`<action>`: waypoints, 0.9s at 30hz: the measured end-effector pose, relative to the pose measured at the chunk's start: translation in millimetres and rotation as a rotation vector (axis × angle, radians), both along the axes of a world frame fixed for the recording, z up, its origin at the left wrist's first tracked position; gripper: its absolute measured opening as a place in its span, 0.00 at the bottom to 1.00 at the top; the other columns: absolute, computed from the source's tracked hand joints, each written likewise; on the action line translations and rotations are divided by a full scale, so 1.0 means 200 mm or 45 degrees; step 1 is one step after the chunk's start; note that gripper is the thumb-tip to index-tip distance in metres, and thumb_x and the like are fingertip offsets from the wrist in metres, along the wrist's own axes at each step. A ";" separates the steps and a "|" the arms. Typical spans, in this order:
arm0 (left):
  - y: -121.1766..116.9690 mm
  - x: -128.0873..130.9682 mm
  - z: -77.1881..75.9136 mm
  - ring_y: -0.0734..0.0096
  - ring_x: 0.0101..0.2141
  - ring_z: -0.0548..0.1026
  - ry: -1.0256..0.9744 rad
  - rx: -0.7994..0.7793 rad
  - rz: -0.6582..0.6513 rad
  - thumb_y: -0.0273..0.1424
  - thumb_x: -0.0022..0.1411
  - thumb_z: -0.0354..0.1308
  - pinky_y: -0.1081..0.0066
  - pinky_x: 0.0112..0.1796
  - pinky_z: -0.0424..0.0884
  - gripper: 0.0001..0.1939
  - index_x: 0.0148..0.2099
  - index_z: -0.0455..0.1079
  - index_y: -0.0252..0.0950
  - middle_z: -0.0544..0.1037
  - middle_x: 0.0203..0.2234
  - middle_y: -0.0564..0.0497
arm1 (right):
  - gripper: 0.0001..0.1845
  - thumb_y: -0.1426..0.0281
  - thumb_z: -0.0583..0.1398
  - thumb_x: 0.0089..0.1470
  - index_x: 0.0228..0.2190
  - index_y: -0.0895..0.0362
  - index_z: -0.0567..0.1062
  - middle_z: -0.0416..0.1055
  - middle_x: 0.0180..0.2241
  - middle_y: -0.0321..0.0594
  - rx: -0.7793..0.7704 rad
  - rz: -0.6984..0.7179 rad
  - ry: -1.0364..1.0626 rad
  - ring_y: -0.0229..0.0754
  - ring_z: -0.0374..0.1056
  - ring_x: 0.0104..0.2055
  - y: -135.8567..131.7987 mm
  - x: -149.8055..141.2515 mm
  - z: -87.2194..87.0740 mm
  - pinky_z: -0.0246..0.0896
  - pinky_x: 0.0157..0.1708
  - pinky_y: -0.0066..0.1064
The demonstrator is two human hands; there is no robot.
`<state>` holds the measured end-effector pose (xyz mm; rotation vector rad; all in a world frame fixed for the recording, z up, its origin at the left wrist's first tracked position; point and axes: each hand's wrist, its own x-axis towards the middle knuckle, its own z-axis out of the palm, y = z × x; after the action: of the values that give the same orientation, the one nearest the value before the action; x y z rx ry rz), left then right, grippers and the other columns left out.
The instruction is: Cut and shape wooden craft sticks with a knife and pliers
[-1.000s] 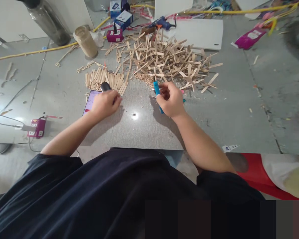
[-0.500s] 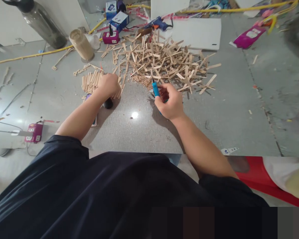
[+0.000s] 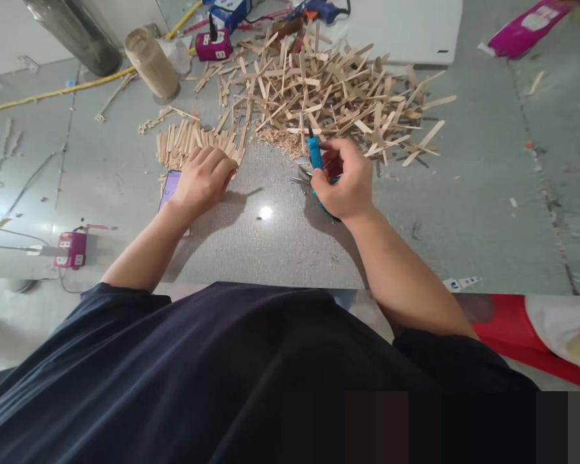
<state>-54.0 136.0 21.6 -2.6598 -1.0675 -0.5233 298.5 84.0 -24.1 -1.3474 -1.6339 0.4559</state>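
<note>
My left hand (image 3: 205,175) is closed in a pinch just in front of a row of short wooden craft sticks (image 3: 171,147). A narrow bar in its shadow points to a craft stick in the fingers, though the stick itself hardly shows. Partly under that hand lies a phone (image 3: 170,187) with a lit screen. My right hand (image 3: 347,180) grips a blue craft knife (image 3: 315,153), its narrow dark tip pointing away from me. Below this hand, mostly covered, is a metal tool (image 3: 302,177), apparently with teal handles.
A big heap of craft sticks (image 3: 338,96) fills the back middle, with wood shavings (image 3: 283,138) at its front. A jar (image 3: 152,64), a purple power adapter (image 3: 212,45), a glue gun (image 3: 319,9) and a yellow cord (image 3: 91,82) lie behind. Another purple adapter (image 3: 70,250) is left.
My left hand reached onto the row of short sticks, then drew back toward me with its fingers pinched. My right hand kept hold of the blue craft knife. The camera view shifted.
</note>
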 end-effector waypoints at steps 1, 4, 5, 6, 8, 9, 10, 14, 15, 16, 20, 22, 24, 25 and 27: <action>-0.05 -0.01 -0.01 0.56 0.44 0.81 -0.032 0.041 -0.033 0.34 0.86 0.48 0.54 0.48 0.73 0.17 0.49 0.79 0.41 0.86 0.42 0.43 | 0.25 0.60 0.67 0.60 0.58 0.46 0.78 0.80 0.40 0.41 -0.015 0.018 0.015 0.48 0.73 0.34 0.00 0.00 0.00 0.75 0.37 0.48; -0.16 -0.01 -0.03 0.59 0.41 0.80 -0.245 0.081 -0.111 0.35 0.86 0.53 0.55 0.45 0.72 0.14 0.45 0.77 0.43 0.84 0.38 0.47 | 0.24 0.55 0.67 0.62 0.58 0.44 0.78 0.81 0.42 0.42 -0.094 0.027 0.063 0.49 0.71 0.35 -0.02 -0.02 0.02 0.73 0.39 0.50; -0.19 -0.01 -0.04 0.60 0.41 0.80 -0.340 0.068 -0.126 0.37 0.85 0.54 0.55 0.45 0.72 0.13 0.45 0.76 0.43 0.84 0.38 0.48 | 0.22 0.54 0.67 0.64 0.57 0.42 0.78 0.82 0.43 0.43 -0.122 0.011 0.071 0.50 0.71 0.36 -0.02 -0.03 0.03 0.73 0.40 0.52; -0.22 -0.01 -0.05 0.60 0.40 0.80 -0.428 0.045 -0.135 0.39 0.85 0.56 0.55 0.45 0.73 0.12 0.46 0.76 0.44 0.84 0.38 0.48 | 0.20 0.53 0.66 0.65 0.57 0.40 0.78 0.83 0.43 0.43 -0.146 -0.007 0.075 0.51 0.71 0.37 -0.03 -0.03 0.04 0.73 0.42 0.53; -0.28 -0.01 -0.07 0.60 0.40 0.79 -0.547 -0.028 -0.114 0.44 0.84 0.58 0.55 0.45 0.74 0.13 0.46 0.77 0.45 0.83 0.38 0.49 | 0.18 0.52 0.66 0.67 0.56 0.37 0.78 0.83 0.43 0.44 -0.169 -0.037 0.071 0.53 0.70 0.40 -0.04 -0.04 0.06 0.73 0.45 0.56; -0.30 -0.01 -0.08 0.59 0.40 0.78 -0.579 -0.063 -0.086 0.47 0.83 0.60 0.55 0.44 0.74 0.15 0.46 0.77 0.45 0.82 0.37 0.49 | 0.19 0.52 0.67 0.67 0.56 0.37 0.78 0.83 0.43 0.44 -0.168 -0.042 0.066 0.54 0.70 0.41 -0.04 -0.04 0.07 0.73 0.45 0.57; -0.33 -0.01 -0.09 0.59 0.39 0.77 -0.598 -0.092 -0.051 0.50 0.82 0.60 0.55 0.44 0.75 0.17 0.45 0.78 0.45 0.81 0.36 0.49 | 0.19 0.52 0.67 0.67 0.57 0.38 0.78 0.82 0.42 0.45 -0.163 -0.043 0.063 0.55 0.70 0.41 -0.05 -0.04 0.07 0.73 0.45 0.57; -0.40 0.00 -0.11 0.61 0.37 0.75 -0.719 -0.106 -0.016 0.52 0.80 0.64 0.56 0.43 0.73 0.19 0.42 0.79 0.45 0.77 0.33 0.51 | 0.21 0.54 0.67 0.66 0.58 0.41 0.77 0.81 0.43 0.46 -0.162 -0.015 0.068 0.53 0.69 0.40 -0.04 -0.02 0.06 0.73 0.45 0.56; -0.42 0.00 -0.11 0.62 0.36 0.75 -0.755 -0.103 -0.039 0.51 0.80 0.65 0.57 0.42 0.73 0.17 0.43 0.79 0.45 0.77 0.32 0.51 | 0.21 0.55 0.67 0.66 0.58 0.41 0.77 0.81 0.44 0.46 -0.171 -0.001 0.067 0.53 0.69 0.40 -0.04 -0.02 0.06 0.73 0.46 0.55; -0.43 0.01 -0.11 0.62 0.36 0.74 -0.785 -0.099 -0.061 0.50 0.80 0.66 0.58 0.41 0.72 0.16 0.43 0.79 0.45 0.78 0.32 0.52 | 0.22 0.54 0.67 0.66 0.59 0.42 0.77 0.81 0.44 0.46 -0.179 0.010 0.065 0.53 0.69 0.40 -0.04 -0.02 0.05 0.72 0.46 0.55; -0.46 0.02 -0.10 0.62 0.37 0.75 -0.747 -0.130 -0.008 0.47 0.80 0.67 0.58 0.42 0.74 0.14 0.43 0.80 0.45 0.79 0.33 0.51 | 0.22 0.53 0.68 0.67 0.58 0.44 0.77 0.80 0.45 0.47 -0.215 0.044 0.088 0.53 0.69 0.41 -0.04 -0.04 0.05 0.71 0.45 0.52; -0.48 0.02 -0.10 0.61 0.38 0.76 -0.714 -0.198 0.033 0.45 0.79 0.67 0.56 0.44 0.75 0.13 0.42 0.80 0.44 0.80 0.33 0.51 | 0.19 0.52 0.67 0.68 0.56 0.44 0.77 0.80 0.44 0.47 -0.226 0.061 0.096 0.53 0.70 0.42 -0.06 -0.05 0.05 0.71 0.44 0.50; -0.52 0.02 -0.11 0.61 0.39 0.78 -0.699 -0.298 0.012 0.42 0.79 0.67 0.55 0.46 0.76 0.11 0.42 0.80 0.44 0.82 0.34 0.51 | 0.17 0.52 0.66 0.69 0.54 0.44 0.77 0.80 0.43 0.48 -0.225 0.077 0.088 0.54 0.70 0.42 -0.07 -0.07 0.05 0.72 0.45 0.50; -0.55 0.01 -0.11 0.62 0.40 0.78 -0.686 -0.354 -0.019 0.41 0.79 0.67 0.55 0.46 0.77 0.10 0.43 0.81 0.43 0.83 0.35 0.50 | 0.16 0.52 0.65 0.69 0.53 0.44 0.77 0.80 0.44 0.48 -0.222 0.081 0.081 0.54 0.71 0.43 -0.07 -0.07 0.05 0.72 0.46 0.51; -0.63 0.01 -0.12 0.62 0.41 0.80 -0.604 -0.455 -0.076 0.38 0.79 0.68 0.56 0.46 0.77 0.09 0.42 0.82 0.43 0.85 0.38 0.49 | 0.16 0.52 0.65 0.69 0.53 0.44 0.78 0.80 0.44 0.48 -0.212 0.094 0.061 0.56 0.72 0.44 -0.07 -0.07 0.05 0.73 0.47 0.53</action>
<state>-52.6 10.5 -2.5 -2.9611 -1.3124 -1.1131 284.0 69.2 -13.2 -1.3896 -1.6393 0.6765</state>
